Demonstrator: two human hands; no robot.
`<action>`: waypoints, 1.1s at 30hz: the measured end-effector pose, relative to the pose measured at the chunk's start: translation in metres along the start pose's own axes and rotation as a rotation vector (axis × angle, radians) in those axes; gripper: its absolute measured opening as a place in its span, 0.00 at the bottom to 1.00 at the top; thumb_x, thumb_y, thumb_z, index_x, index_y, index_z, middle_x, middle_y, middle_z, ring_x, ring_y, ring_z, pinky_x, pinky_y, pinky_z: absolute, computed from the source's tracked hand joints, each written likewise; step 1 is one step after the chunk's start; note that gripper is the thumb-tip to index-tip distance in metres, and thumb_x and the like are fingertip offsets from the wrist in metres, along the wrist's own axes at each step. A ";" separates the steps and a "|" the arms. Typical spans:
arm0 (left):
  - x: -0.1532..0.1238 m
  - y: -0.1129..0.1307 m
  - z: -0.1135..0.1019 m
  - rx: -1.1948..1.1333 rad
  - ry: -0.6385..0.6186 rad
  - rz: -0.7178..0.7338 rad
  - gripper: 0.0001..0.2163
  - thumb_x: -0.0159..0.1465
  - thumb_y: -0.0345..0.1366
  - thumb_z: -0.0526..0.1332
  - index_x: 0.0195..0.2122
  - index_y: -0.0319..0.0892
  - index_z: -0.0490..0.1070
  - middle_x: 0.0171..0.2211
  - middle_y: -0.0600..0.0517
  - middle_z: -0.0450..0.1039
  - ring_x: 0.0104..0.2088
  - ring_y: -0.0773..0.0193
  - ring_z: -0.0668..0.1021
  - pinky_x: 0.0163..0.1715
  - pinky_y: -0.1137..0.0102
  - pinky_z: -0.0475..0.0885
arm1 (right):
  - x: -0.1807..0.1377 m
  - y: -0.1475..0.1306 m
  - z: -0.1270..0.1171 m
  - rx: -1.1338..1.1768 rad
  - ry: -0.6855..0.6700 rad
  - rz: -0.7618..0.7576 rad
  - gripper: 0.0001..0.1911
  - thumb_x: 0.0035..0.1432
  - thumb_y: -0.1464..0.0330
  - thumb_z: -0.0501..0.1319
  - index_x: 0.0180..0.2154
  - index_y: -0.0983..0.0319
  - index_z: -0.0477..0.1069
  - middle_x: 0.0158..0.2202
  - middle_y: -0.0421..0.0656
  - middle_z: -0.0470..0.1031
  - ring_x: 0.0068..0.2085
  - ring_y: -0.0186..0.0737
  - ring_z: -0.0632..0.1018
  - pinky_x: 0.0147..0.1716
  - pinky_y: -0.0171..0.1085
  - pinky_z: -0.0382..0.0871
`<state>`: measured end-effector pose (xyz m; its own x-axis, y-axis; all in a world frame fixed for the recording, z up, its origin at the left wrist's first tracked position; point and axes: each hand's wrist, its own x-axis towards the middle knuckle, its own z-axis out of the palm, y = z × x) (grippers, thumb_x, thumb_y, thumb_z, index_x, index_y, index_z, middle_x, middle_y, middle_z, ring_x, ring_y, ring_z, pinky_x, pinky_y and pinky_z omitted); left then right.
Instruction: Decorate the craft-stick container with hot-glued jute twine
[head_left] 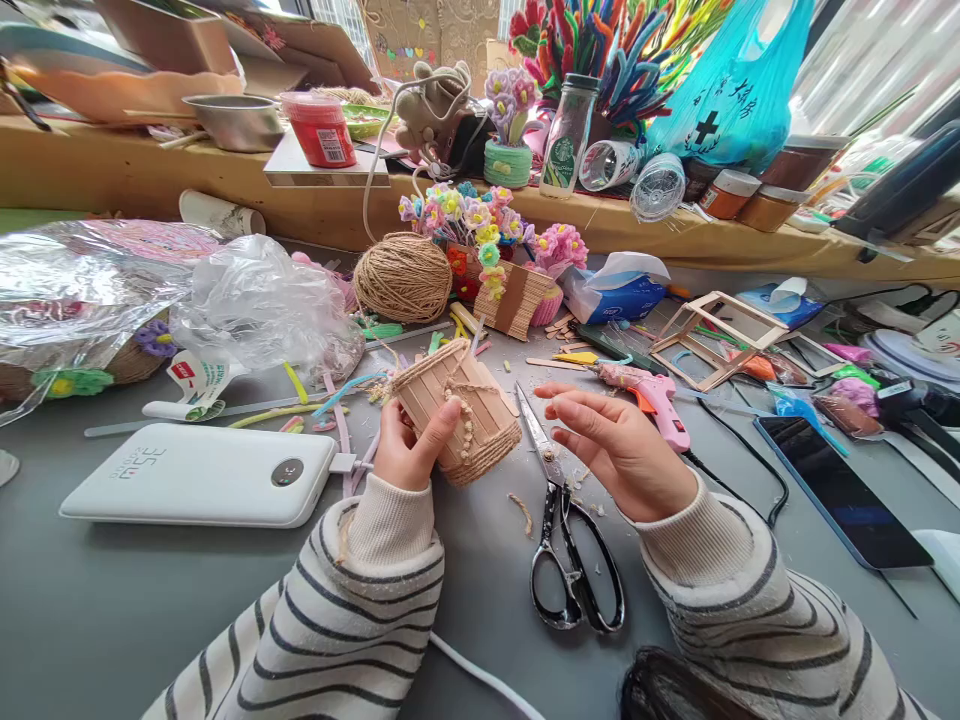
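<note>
My left hand (411,440) grips a small craft-stick pot (427,410), tilted above the grey table. Twine rings both its rims, and a twine bow with a short string of pale beads lies on its side, partly under my thumb. My right hand (604,435) hovers to the right of the pot with fingers stretched out and apart, and I see nothing in it. Between the two hands, black-handled scissors (553,490) lie on the table, blades pointing away from me. Just beyond my right hand is a pink glue gun (652,395).
A white power bank (202,475) with a cable lies at left, a phone (840,490) at right. Behind the pot sit a twine ball (403,278), bundled craft sticks (514,300) and fuzzy flowers (480,215). A stick frame (716,335) stands at right. A cluttered ledge (315,215) runs along the back.
</note>
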<state>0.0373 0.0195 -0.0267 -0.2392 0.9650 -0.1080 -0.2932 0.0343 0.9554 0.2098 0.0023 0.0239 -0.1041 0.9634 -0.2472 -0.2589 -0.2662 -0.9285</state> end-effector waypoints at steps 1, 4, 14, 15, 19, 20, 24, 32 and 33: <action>0.000 0.000 0.000 -0.003 -0.004 -0.001 0.34 0.39 0.50 0.68 0.43 0.37 0.61 0.39 0.44 0.71 0.42 0.50 0.74 0.44 0.54 0.68 | 0.000 0.001 0.000 -0.004 -0.003 -0.004 0.08 0.40 0.62 0.67 0.26 0.58 0.76 0.42 0.41 0.73 0.39 0.33 0.70 0.36 0.33 0.62; 0.000 0.000 0.000 -0.009 -0.010 -0.003 0.34 0.39 0.49 0.68 0.44 0.37 0.61 0.39 0.43 0.71 0.42 0.50 0.74 0.45 0.54 0.67 | 0.001 0.003 -0.001 0.006 0.014 -0.003 0.09 0.43 0.61 0.66 0.29 0.56 0.77 0.38 0.40 0.74 0.39 0.33 0.70 0.38 0.34 0.61; 0.000 0.000 0.000 -0.009 -0.007 -0.003 0.35 0.39 0.50 0.68 0.44 0.37 0.61 0.40 0.43 0.71 0.44 0.49 0.73 0.45 0.54 0.68 | 0.004 0.004 -0.004 0.043 -0.027 0.007 0.08 0.48 0.60 0.62 0.28 0.57 0.76 0.40 0.39 0.74 0.39 0.32 0.68 0.36 0.32 0.60; 0.000 0.000 0.000 -0.011 -0.008 -0.004 0.35 0.39 0.50 0.68 0.45 0.37 0.61 0.40 0.43 0.71 0.44 0.49 0.73 0.45 0.54 0.67 | 0.004 0.004 -0.004 0.042 -0.031 0.002 0.09 0.49 0.60 0.62 0.28 0.57 0.76 0.40 0.40 0.74 0.39 0.32 0.68 0.36 0.32 0.60; -0.001 0.001 0.000 -0.009 -0.010 -0.007 0.35 0.39 0.50 0.69 0.45 0.37 0.61 0.40 0.43 0.70 0.44 0.49 0.73 0.45 0.54 0.67 | 0.004 0.004 -0.004 0.041 -0.042 -0.006 0.09 0.49 0.61 0.61 0.29 0.58 0.77 0.41 0.40 0.74 0.38 0.32 0.68 0.36 0.32 0.60; -0.001 0.001 0.000 -0.008 -0.013 -0.007 0.35 0.39 0.49 0.69 0.44 0.37 0.61 0.40 0.43 0.70 0.43 0.49 0.73 0.45 0.54 0.68 | 0.004 0.003 -0.004 0.040 -0.047 -0.006 0.08 0.49 0.62 0.61 0.29 0.58 0.77 0.41 0.40 0.74 0.38 0.32 0.68 0.36 0.32 0.60; -0.001 0.002 0.001 -0.004 -0.013 -0.007 0.35 0.39 0.50 0.68 0.44 0.37 0.61 0.39 0.43 0.71 0.42 0.49 0.74 0.43 0.55 0.69 | 0.002 0.002 -0.002 0.005 -0.042 -0.018 0.07 0.48 0.64 0.61 0.28 0.57 0.77 0.42 0.40 0.73 0.39 0.33 0.68 0.36 0.33 0.61; 0.000 -0.001 0.000 -0.019 0.005 -0.009 0.34 0.38 0.49 0.69 0.43 0.38 0.61 0.39 0.43 0.71 0.44 0.48 0.74 0.46 0.53 0.67 | 0.001 0.001 -0.002 -0.010 -0.045 -0.037 0.06 0.47 0.66 0.61 0.28 0.57 0.77 0.42 0.40 0.73 0.40 0.35 0.69 0.36 0.34 0.61; 0.000 -0.001 0.000 -0.023 0.004 -0.009 0.34 0.38 0.49 0.69 0.43 0.38 0.61 0.39 0.43 0.71 0.44 0.48 0.74 0.46 0.52 0.67 | 0.001 0.001 -0.002 0.010 -0.055 -0.034 0.07 0.47 0.66 0.60 0.28 0.57 0.77 0.41 0.41 0.74 0.40 0.35 0.69 0.35 0.33 0.61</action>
<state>0.0379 0.0198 -0.0274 -0.2406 0.9635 -0.1177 -0.3164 0.0368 0.9479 0.2114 0.0034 0.0219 -0.1481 0.9686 -0.1997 -0.2730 -0.2341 -0.9331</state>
